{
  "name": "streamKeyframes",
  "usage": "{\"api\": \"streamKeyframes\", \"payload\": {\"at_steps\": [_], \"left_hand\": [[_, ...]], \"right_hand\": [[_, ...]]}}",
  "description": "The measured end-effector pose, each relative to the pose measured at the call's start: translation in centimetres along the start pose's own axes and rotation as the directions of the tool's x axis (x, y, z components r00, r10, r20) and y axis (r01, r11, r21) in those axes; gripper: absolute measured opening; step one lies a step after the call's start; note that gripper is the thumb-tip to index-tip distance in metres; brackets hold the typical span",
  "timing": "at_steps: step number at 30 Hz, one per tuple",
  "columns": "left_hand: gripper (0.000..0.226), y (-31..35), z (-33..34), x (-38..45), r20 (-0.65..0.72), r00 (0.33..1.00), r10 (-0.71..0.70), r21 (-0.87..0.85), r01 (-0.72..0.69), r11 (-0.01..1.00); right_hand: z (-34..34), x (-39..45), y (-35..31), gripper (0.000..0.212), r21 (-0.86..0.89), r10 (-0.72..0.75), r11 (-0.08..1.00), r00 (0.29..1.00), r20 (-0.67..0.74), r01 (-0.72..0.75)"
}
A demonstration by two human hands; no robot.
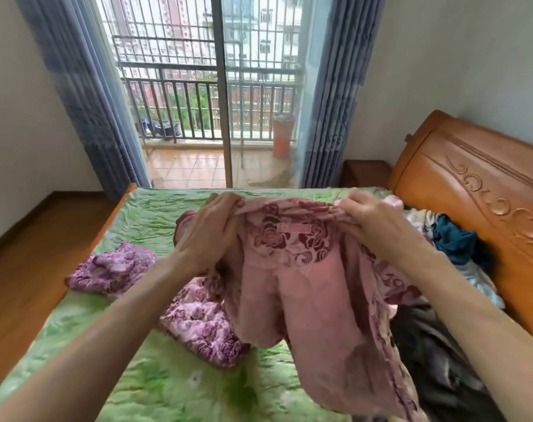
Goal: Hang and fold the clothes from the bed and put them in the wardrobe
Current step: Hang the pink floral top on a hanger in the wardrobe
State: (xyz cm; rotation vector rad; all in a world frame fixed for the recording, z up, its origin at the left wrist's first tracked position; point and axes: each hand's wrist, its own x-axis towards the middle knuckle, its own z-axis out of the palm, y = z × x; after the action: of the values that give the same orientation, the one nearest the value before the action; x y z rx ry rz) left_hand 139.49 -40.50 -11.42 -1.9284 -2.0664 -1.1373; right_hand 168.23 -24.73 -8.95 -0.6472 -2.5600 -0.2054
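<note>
I hold up a pink jacket (307, 287) with a dark red rose pattern above the bed, its plain pink lining and neck label facing me. My left hand (208, 228) grips its left shoulder and my right hand (373, 222) grips its right shoulder, both with fingers curled into the fabric. The hem hangs down toward the green bedspread (155, 388). A purple rose-patterned quilted garment (119, 269) lies crumpled on the bed below and left of the jacket. A pile of mixed clothes (454, 245) lies on the right side of the bed.
A carved wooden headboard (478, 190) stands at the right. Beyond the bed are a glass balcony door (222, 117), blue curtains (85, 95) and a small wooden nightstand (365, 173). Wooden floor (24, 254) runs along the bed's left side.
</note>
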Motion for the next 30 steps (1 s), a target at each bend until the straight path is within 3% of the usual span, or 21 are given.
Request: {"api": "streamKeyframes", "payload": {"at_steps": [5, 11, 14, 16, 19, 22, 26, 30], "left_hand": [[0.009, 1.4, -2.9, -0.7, 0.083, 0.997, -0.001, 0.012, 0.000, 1.000], [0.036, 3.2, -6.9, -1.7, 0.022, 0.994, 0.102, 0.218, -0.105, 0.970], [0.039, 3.8, -8.4, -3.4, 0.020, 0.995, 0.093, 0.298, -0.095, 0.950], [0.044, 4.0, -9.8, -4.9, 0.036, 0.997, 0.066, 0.361, -0.075, 0.930], [0.050, 4.3, -12.4, -7.5, 0.028, 0.999, 0.028, 0.444, -0.038, 0.895], [0.050, 4.6, -15.1, -10.5, -0.017, 1.000, -0.024, 0.504, 0.029, 0.863], [0.056, 5.0, -18.1, -14.8, -0.104, 0.986, -0.127, 0.584, 0.164, 0.795], [0.066, 5.2, -21.6, -19.3, -0.162, 0.968, -0.190, 0.628, 0.250, 0.737]], "right_hand": [[-2.7, 0.6, -1.3, 0.031, -0.065, 0.103, 0.992, 0.993, -0.052, -0.107], [-3.7, 1.3, -1.1, 0.020, 0.280, 0.190, 0.942, 0.982, 0.008, -0.184], [-3.0, 1.9, -1.9, 0.014, 0.379, 0.110, 0.919, 0.994, 0.020, -0.109], [-2.6, 2.4, -2.9, 0.011, 0.344, 0.026, 0.939, 1.000, 0.013, -0.029], [-2.4, 3.1, -4.9, 0.022, 0.233, -0.159, 0.960, 0.987, -0.010, 0.157], [-2.7, 4.7, -7.6, 0.036, 0.254, -0.289, 0.924, 0.957, -0.023, 0.285], [-2.6, 6.9, -12.2, 0.036, 0.337, -0.379, 0.864, 0.924, -0.051, 0.373], [-2.7, 8.4, -17.2, 0.051, 0.388, -0.452, 0.809, 0.889, -0.071, 0.442]]}}
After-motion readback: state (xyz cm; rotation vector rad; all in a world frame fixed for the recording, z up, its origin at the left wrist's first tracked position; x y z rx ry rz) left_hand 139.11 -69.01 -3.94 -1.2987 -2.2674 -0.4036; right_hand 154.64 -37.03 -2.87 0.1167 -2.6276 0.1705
